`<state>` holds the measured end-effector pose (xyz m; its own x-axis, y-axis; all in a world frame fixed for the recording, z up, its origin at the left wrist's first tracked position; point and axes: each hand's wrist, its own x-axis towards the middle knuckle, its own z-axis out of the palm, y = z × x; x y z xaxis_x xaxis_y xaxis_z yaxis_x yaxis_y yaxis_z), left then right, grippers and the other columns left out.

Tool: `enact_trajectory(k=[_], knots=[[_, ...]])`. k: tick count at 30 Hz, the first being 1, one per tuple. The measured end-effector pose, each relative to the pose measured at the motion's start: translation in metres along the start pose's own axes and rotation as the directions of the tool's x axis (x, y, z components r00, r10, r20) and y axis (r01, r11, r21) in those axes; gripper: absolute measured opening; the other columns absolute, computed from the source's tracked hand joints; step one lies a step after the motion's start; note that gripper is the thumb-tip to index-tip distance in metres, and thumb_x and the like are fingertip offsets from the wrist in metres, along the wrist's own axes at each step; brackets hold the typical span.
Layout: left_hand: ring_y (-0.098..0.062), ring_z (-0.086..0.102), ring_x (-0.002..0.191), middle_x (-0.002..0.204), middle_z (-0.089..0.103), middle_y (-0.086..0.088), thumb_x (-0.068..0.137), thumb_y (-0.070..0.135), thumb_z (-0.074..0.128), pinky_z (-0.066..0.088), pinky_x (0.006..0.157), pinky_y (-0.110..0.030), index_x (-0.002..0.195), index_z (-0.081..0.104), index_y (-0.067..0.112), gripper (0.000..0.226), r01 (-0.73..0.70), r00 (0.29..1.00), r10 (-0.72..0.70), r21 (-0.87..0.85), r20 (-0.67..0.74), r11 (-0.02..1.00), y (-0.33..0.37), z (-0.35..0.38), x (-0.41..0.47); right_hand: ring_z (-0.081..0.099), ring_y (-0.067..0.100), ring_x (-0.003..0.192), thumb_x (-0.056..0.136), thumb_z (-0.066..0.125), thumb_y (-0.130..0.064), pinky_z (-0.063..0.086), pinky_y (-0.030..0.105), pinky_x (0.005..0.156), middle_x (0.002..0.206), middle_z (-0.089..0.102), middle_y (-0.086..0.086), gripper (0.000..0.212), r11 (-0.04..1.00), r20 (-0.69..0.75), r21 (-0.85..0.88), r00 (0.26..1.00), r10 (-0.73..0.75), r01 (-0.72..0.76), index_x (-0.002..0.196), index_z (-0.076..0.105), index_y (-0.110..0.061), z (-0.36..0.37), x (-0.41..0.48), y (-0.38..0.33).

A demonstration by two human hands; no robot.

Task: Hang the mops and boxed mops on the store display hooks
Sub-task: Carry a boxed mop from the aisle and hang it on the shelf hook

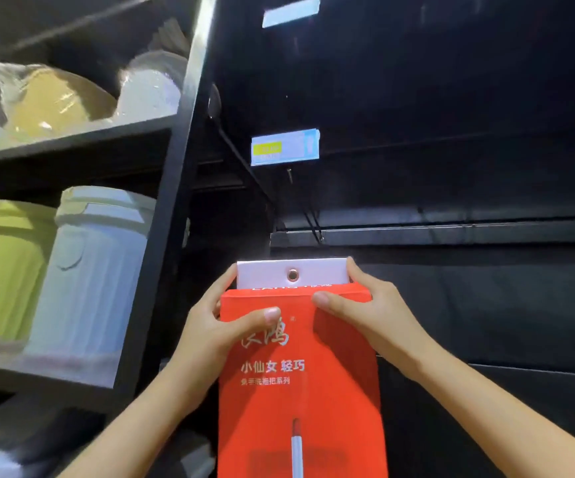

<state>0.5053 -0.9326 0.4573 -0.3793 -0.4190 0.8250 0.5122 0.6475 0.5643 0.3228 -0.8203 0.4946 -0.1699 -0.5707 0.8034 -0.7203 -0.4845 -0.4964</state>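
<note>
Below the price label (285,148), before the dark display wall (468,288), we hold the red mop box (299,391) upright. Our left hand (217,329) and right hand (368,315) grip its top corners, thumbs pressed on the front. Its white hang tab (317,269) with a metal eyelet (293,274) points up. At left, a shelf (72,143) carries a green bucket (6,270) and a white bucket (93,270).

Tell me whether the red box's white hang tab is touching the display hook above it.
Apart. The head view shows a clear dark gap between the white hang tab and the display hook above.
</note>
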Motion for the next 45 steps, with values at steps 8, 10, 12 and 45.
enact_trajectory(k=[8, 10, 12, 45], knots=[[-0.024, 0.072, 0.082, 0.098, 0.073, -0.013, 0.064, 0.032, 0.081, 0.056, 0.069, -0.031, 0.116, 0.065, 0.018, 0.056, -0.189, 0.98, 0.189, -0.003, 0.059, 0.982, 0.034, -0.031, 0.07, 0.071, 0.005, 0.092, 0.055, 0.071, -0.074, 0.056, 0.039, 0.09, 0.098, 0.075, -0.011, 0.07, 0.985, -0.054, -0.138, 0.992, -0.115, 0.107, 0.11, 0.067, -0.03, -0.002, 0.06, -0.048], [-0.022, 0.072, 0.08, 0.096, 0.074, -0.011, 0.068, 0.025, 0.081, 0.056, 0.068, -0.03, 0.115, 0.066, 0.017, 0.05, -0.213, 0.976, 0.213, -0.008, 0.054, 0.977, 0.039, -0.034, 0.085, 0.07, 0.007, 0.098, 0.048, 0.071, -0.082, 0.056, 0.041, 0.092, 0.107, 0.074, -0.009, 0.099, 0.981, -0.093, -0.166, 0.989, -0.119, 0.102, 0.128, 0.059, -0.025, -0.004, 0.073, -0.054], [-0.023, 0.072, 0.082, 0.098, 0.074, -0.012, 0.07, 0.022, 0.081, 0.057, 0.069, -0.03, 0.114, 0.067, 0.018, 0.047, -0.228, 0.972, 0.229, -0.018, 0.052, 0.974, 0.044, -0.035, 0.098, 0.07, 0.01, 0.101, 0.045, 0.071, -0.085, 0.056, 0.041, 0.093, 0.111, 0.073, -0.006, 0.109, 0.981, -0.126, -0.168, 0.985, -0.115, 0.093, 0.134, 0.056, -0.023, -0.006, 0.084, -0.059], [-0.031, 0.073, 0.089, 0.101, 0.075, -0.012, 0.072, 0.029, 0.082, 0.058, 0.08, -0.044, 0.116, 0.067, 0.024, 0.046, -0.269, 0.96, 0.277, -0.139, 0.044, 0.953, 0.035, -0.032, 0.157, 0.073, 0.016, 0.094, 0.08, 0.07, -0.052, 0.058, 0.042, 0.089, 0.106, 0.074, -0.003, 0.054, 0.984, -0.006, -0.166, 0.998, -0.07, 0.068, 0.129, 0.06, -0.031, -0.026, 0.133, -0.079]])
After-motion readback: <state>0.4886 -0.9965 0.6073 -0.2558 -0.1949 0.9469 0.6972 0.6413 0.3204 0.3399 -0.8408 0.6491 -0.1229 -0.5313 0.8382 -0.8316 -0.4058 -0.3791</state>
